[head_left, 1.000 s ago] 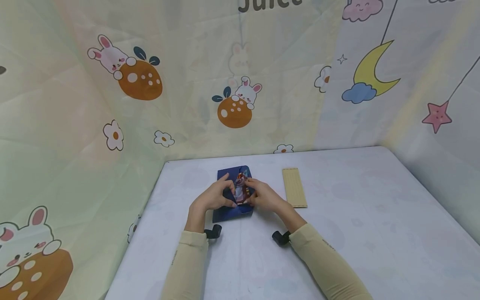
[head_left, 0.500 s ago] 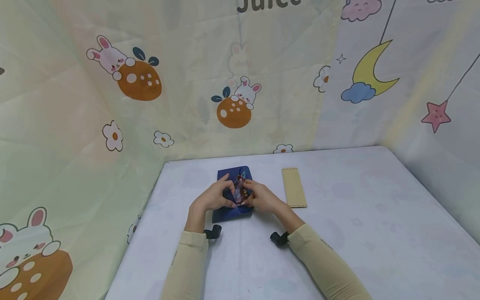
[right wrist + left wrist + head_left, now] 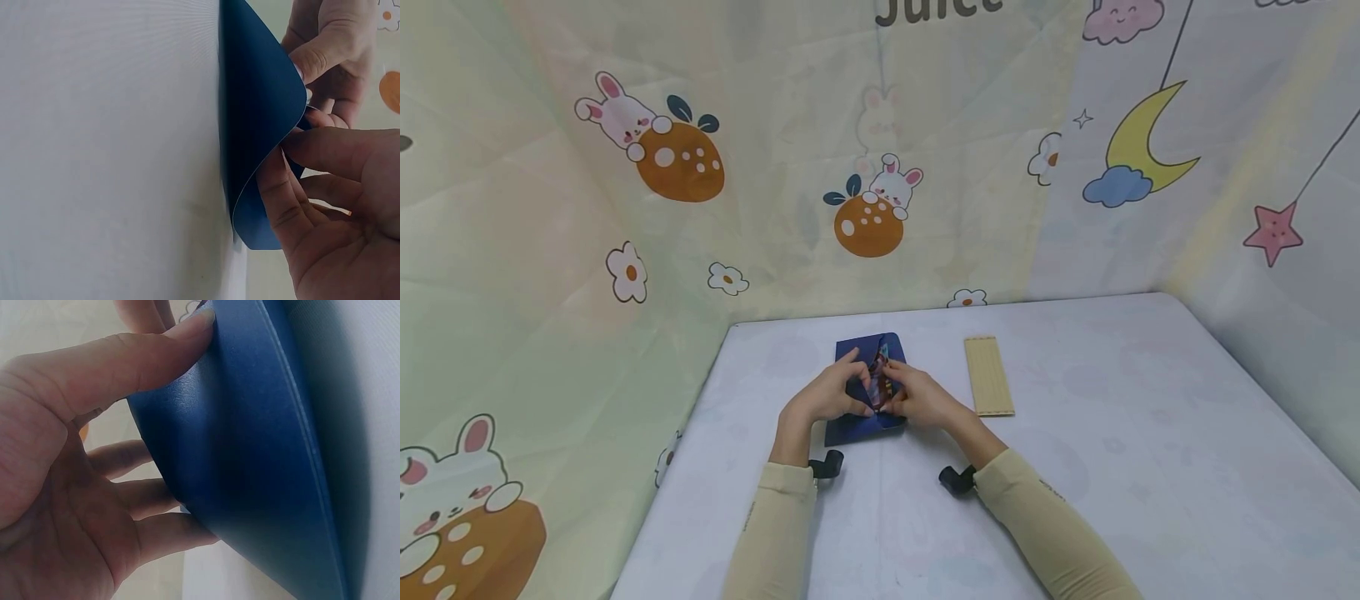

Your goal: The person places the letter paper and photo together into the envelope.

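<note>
A dark blue folder (image 3: 850, 432) of stiff paper lies on the table, its sides bowed up around a colourful cartoon picture (image 3: 877, 387). On the left, my left hand (image 3: 826, 395) pinches a raised side between thumb and fingers; the left wrist view shows the thumb on the blue surface (image 3: 250, 437) and fingers behind its edge. From the right, my right hand (image 3: 923, 398) pinches the opposite side, which curves upward in the right wrist view (image 3: 259, 100). Both hands' fingertips come close together over the picture, covering parts of it.
Right of the folder lies a flat, pale yellow ribbed rectangular piece (image 3: 989, 376). The white table (image 3: 1112, 467) meets a printed cloth backdrop (image 3: 775, 208) behind and at the sides. A black device (image 3: 957, 480) sits at the right wrist, another (image 3: 827, 463) at the left.
My right hand has shifted slightly left, bringing the folder's right side inward, and less of the cartoon picture shows. My left hand has stayed in place.
</note>
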`<state>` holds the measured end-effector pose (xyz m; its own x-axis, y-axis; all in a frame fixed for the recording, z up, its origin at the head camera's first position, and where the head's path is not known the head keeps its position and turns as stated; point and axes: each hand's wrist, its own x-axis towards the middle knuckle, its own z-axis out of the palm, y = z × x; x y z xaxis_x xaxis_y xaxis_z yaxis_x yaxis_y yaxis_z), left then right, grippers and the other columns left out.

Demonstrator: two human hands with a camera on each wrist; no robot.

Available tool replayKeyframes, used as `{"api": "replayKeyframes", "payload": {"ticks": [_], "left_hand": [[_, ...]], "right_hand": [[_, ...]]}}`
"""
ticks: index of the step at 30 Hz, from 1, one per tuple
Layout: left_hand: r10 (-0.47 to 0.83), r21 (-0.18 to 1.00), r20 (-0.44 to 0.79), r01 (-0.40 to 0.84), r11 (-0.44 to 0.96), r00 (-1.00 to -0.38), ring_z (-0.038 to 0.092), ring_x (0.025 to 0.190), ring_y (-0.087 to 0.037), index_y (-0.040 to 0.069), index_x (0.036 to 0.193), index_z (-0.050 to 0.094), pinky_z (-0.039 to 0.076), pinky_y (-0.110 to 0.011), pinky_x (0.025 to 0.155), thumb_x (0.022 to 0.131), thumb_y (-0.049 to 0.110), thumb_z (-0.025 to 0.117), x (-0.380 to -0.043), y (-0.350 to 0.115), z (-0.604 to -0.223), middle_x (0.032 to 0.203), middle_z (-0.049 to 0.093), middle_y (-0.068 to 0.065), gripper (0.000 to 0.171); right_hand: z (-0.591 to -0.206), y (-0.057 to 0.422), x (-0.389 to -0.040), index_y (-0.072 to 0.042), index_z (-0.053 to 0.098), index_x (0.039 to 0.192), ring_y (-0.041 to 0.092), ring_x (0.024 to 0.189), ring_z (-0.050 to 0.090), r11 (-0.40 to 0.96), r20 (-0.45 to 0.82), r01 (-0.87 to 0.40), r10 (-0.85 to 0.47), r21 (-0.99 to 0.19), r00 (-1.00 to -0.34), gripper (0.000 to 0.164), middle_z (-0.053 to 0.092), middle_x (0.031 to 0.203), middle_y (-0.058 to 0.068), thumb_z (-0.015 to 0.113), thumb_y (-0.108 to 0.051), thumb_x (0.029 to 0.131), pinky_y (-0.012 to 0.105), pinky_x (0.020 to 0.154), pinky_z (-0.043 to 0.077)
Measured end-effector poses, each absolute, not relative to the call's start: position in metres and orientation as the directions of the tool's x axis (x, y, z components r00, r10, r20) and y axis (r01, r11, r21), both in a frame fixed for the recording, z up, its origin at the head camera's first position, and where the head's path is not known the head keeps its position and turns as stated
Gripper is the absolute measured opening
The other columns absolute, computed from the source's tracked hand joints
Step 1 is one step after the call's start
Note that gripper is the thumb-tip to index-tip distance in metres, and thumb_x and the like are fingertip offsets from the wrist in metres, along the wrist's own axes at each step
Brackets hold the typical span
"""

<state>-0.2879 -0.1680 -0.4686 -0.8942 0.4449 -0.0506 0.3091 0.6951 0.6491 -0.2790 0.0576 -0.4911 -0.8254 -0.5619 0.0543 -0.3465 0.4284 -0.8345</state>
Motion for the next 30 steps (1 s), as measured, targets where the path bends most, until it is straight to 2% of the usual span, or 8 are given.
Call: {"api": "replayKeyframes", "payload": {"ticks": [5, 13, 30], "left_hand": [[0.442, 0.655, -0.055, 0.302, 0.692, -0.895, 0.023, 0.157, -0.048, 0.024, 0.091, 0.061, 0.03, -0.066, 0.121, 0.075, 0.016, 0.094, -0.2877, -0.1683, -0.4684, 0.172, 0.02, -0.021, 0.038], [0.449, 0.653, -0.049, 0.311, 0.69, -0.892, 0.024, 0.156, -0.049, 0.024, 0.091, 0.061, 0.029, -0.067, 0.121, 0.075, 0.017, 0.094, -0.2887, -0.1686, -0.4703, 0.172, 0.021, -0.022, 0.038], [0.441, 0.643, -0.054, 0.306, 0.702, -0.896, 0.025, 0.156, -0.048, 0.024, 0.091, 0.061, 0.03, -0.066, 0.12, 0.075, 0.016, 0.094, -0.2883, -0.1681, -0.4688, 0.172, 0.021, -0.021, 0.038]], "right_hand": [[-0.4907, 0.0567, -0.2771, 0.006, 0.036, 0.156, 0.01, 0.084, 0.069, 0.449, 0.051, -0.352, -0.556, -0.822, -0.83, 0.073, 0.025, 0.171, 0.02, 0.073, 0.003, 0.093, 0.021, 0.07, 0.056], [-0.4909, 0.0539, -0.2765, 0.005, 0.038, 0.156, 0.007, 0.078, 0.066, 0.463, 0.038, -0.329, -0.533, -0.823, -0.845, 0.073, 0.019, 0.171, 0.024, 0.073, 0.005, 0.092, 0.02, 0.069, 0.056], [-0.4879, 0.052, -0.2741, 0.007, 0.041, 0.153, 0.007, 0.081, 0.069, 0.477, 0.035, -0.327, -0.523, -0.816, -0.851, 0.067, 0.025, 0.17, 0.024, 0.069, 0.009, 0.093, 0.02, 0.069, 0.055]]}}
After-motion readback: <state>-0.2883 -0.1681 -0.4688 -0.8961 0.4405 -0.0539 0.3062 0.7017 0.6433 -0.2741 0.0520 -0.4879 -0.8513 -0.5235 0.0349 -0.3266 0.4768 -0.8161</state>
